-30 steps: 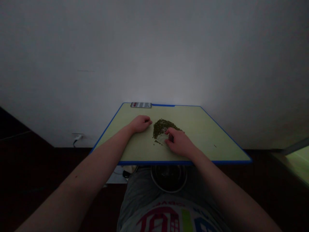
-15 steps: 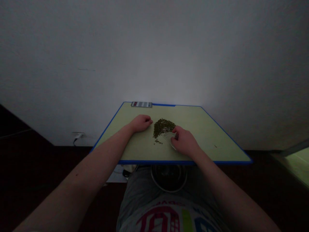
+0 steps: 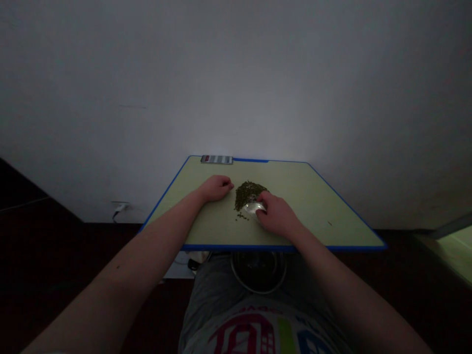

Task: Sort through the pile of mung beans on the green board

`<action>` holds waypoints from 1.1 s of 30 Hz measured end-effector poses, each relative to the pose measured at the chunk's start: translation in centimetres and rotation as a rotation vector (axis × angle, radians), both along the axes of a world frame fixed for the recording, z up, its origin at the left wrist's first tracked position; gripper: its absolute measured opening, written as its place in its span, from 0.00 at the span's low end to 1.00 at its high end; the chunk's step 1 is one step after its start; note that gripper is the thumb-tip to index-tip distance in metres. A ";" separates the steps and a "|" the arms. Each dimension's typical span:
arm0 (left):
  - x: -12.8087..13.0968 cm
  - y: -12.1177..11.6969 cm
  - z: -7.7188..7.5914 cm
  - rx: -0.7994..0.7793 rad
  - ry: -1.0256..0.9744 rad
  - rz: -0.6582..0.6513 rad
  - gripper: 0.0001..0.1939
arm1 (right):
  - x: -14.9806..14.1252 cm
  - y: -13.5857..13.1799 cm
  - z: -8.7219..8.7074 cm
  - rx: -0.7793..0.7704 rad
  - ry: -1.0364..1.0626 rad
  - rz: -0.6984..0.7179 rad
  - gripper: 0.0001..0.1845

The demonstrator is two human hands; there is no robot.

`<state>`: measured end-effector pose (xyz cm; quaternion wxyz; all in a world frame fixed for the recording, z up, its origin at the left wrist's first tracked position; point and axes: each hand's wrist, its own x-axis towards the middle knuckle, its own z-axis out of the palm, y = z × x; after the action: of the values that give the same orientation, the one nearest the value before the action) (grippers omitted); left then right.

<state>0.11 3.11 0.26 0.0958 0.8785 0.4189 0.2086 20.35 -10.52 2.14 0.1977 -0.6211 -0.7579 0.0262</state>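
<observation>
Beyond the pile of small green-brown grains (image 3: pixel 248 191), and to its left, a phone (image 3: pixel 217 159) lies at the far edge of the pale yellow board (image 3: pixel 295 184). Its lit screen shows a red patch and light bands; any writing there is too small to read. Nearer the wearer than the pile, the shirt (image 3: pixel 254 334) carries bold pink shapes, a lime-green bar and a blue figure, with smaller pink and blue characters above that cannot be read for certain. No brand can be made out.

The pile is a rough, curved heap of tiny, dull grains on the board, thick at its left and far sides, with a few strays (image 3: pixel 242 216) scattered just off its near edge. At its near right side is a clear dish (image 3: pixel 253 208), thin, shiny and catching the light; whether it is a dish or a lid cannot be told. The right hand (image 3: pixel 276 214) pinches this between thumb and fingers. Just left of the pile, the left hand (image 3: pixel 217 188) rests on the board, its fingers curled in narrowly and the thumb close to them.

Below the pile, past the board's blue near edge, a round metal bowl (image 3: pixel 259 289) sits at the wearer's lap, its inside dark.
</observation>
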 end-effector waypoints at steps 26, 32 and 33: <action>0.1 0.1 -0.1 -0.022 0.001 0.006 0.16 | 1.5 -1.0 -0.6 -0.009 0.055 -0.186 0.11; 0.1 0.0 0.0 -0.021 0.001 0.011 0.17 | 0.5 -0.7 -0.6 -0.004 0.057 -0.151 0.10; 0.1 0.0 -0.1 -0.019 0.000 0.010 0.17 | 0.5 -0.6 -0.6 -0.004 0.054 -0.158 0.10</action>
<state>0.17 3.09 0.20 0.1028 0.8755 0.4253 0.2050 20.88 -11.07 1.54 0.2184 -0.6783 -0.7010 0.0289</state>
